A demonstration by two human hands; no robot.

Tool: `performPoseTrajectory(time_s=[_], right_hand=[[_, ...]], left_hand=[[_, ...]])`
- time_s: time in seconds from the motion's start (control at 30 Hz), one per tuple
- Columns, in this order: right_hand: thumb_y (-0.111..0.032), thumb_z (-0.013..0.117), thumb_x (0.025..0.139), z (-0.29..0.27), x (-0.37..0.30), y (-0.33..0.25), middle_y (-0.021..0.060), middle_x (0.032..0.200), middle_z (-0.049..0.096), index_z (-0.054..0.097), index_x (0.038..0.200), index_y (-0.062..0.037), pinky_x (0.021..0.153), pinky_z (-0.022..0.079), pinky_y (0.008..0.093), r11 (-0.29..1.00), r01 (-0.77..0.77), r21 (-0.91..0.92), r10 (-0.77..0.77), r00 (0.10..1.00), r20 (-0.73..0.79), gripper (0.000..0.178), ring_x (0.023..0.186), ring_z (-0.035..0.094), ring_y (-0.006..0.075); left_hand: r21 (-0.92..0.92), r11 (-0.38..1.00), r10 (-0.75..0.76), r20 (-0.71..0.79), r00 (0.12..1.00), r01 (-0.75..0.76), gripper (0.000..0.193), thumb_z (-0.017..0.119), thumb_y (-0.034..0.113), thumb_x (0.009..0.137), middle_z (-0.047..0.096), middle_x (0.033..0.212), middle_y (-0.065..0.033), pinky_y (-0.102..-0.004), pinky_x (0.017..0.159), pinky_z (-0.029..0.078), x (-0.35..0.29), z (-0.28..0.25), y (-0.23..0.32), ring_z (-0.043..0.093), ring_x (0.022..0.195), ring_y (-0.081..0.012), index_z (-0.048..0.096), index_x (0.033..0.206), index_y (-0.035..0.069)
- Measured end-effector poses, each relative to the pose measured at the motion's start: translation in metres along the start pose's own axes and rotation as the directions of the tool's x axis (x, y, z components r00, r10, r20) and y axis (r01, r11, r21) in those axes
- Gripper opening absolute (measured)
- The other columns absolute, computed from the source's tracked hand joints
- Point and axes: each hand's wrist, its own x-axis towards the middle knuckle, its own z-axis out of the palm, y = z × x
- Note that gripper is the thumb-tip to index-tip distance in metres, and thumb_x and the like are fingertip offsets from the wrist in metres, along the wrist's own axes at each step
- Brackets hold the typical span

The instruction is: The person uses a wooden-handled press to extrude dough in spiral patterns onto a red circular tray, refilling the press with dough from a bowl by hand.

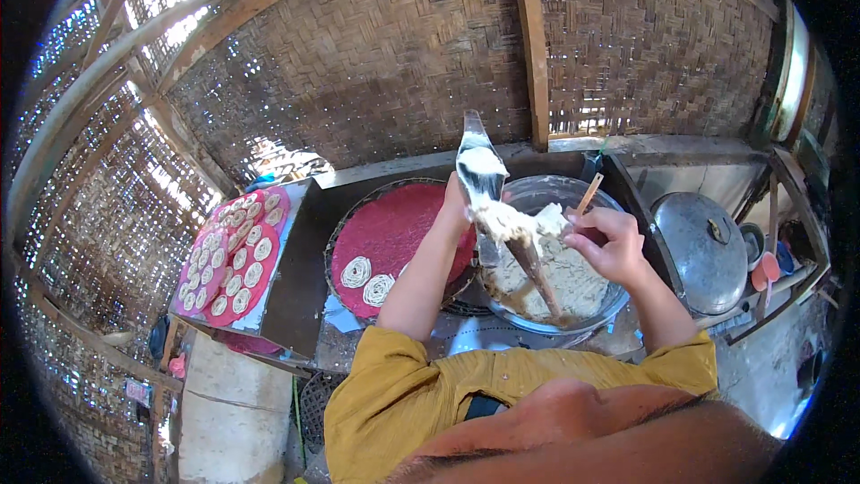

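My left hand [457, 206] is wrapped round a clear plastic bag [475, 130] smeared with pale, sticky dough [506, 220]. The bag is tilted above a wide basin [618, 300] of the same kind of dough. My right hand [611, 246] is closed in a pinch at a utensil with a light wooden handle [590, 190], which slants up past the fingers. White dough clings beside its fingertips, hiding the utensil's other end. Below the bag, a brown tapering piece [535, 278] points down into the basin; I cannot tell whether it belongs to the bag.
Left of the basin, a round tray with red cloth [403, 224] carries coiled dough spirals [356, 272]. Further left, pink rounds with many spirals [237, 255] lie on a box. A large lidded metal pot [700, 251] and a pink dipper [765, 271] stand right. A woven wall [385, 63] rises behind.
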Motion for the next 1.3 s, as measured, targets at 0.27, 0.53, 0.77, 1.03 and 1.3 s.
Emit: performPoseTrajectory(time_s=[0.27,0.53,0.77,1.03,1.3], right_hand=[[-0.013,0.065,0.067,0.006,0.024,0.008,0.0073,0.06,0.053,0.058,0.077,-0.0052,0.046,0.041,0.033,0.95,0.003,-0.313,-0.039,0.993,-0.11,0.014,0.051,0.053,0.0249],[-0.013,0.069,0.067,-0.016,-0.015,-0.015,0.0084,0.069,0.061,0.062,0.079,-0.0017,0.057,0.046,0.0248,0.868,-0.452,0.206,0.371,0.866,0.335,0.018,0.065,0.059,0.013],[-0.016,0.064,0.066,-0.025,-0.036,-0.007,0.0153,0.098,0.057,0.059,0.093,-0.0029,0.079,0.04,0.0349,0.837,-0.272,-0.475,0.388,0.907,0.164,0.03,0.089,0.054,0.0292],[-0.08,0.031,0.059,0.128,-0.005,-0.111,0.0273,0.104,0.048,0.028,0.126,-0.006,0.052,0.042,0.0375,-0.825,-0.514,0.234,-0.2,0.654,0.73,0.1,0.067,0.053,0.0294],[-0.035,0.065,0.066,0.135,0.036,-0.092,0.022,0.111,0.043,0.02,0.131,-0.0105,0.031,0.038,0.0212,-0.507,-0.564,0.651,-0.014,0.761,0.648,0.083,0.054,0.053,0.0188]], left_hand=[[0.135,0.989,0.034,0.182,0.983,-0.059,0.027,0.056,0.007,0.075,0.057,0.083,-0.0079,-0.0339,0.06,0.05,-0.006,0.012,-0.017,0.057,0.071,-0.0194,0.05,0.1,0.002],[-0.003,0.972,-0.235,-0.047,0.971,0.236,0.037,0.068,0.006,0.065,0.057,0.089,-0.0148,-0.0371,0.052,0.052,-0.016,-0.033,0.022,0.06,0.06,-0.0241,0.051,0.098,-0.001],[-0.179,0.953,0.248,-0.011,0.969,-0.246,0.035,0.063,0.0,0.056,0.048,0.081,-0.0064,-0.0418,0.07,0.049,-0.059,-0.079,0.076,0.059,0.068,-0.0291,0.05,0.087,0.006],[-0.535,0.799,0.485,0.301,0.821,-0.276,0.038,0.066,0.003,0.057,0.043,0.081,-0.0042,-0.0448,0.082,0.046,-0.082,-0.078,0.097,0.059,0.073,-0.0302,0.047,0.089,0.01],[0.321,0.93,0.073,0.316,0.946,-0.179,0.082,0.067,0.015,0.067,0.032,0.131,-0.0123,-0.0331,0.097,0.028,-0.137,-0.145,0.119,0.038,0.115,-0.0178,0.019,0.133,0.004]])
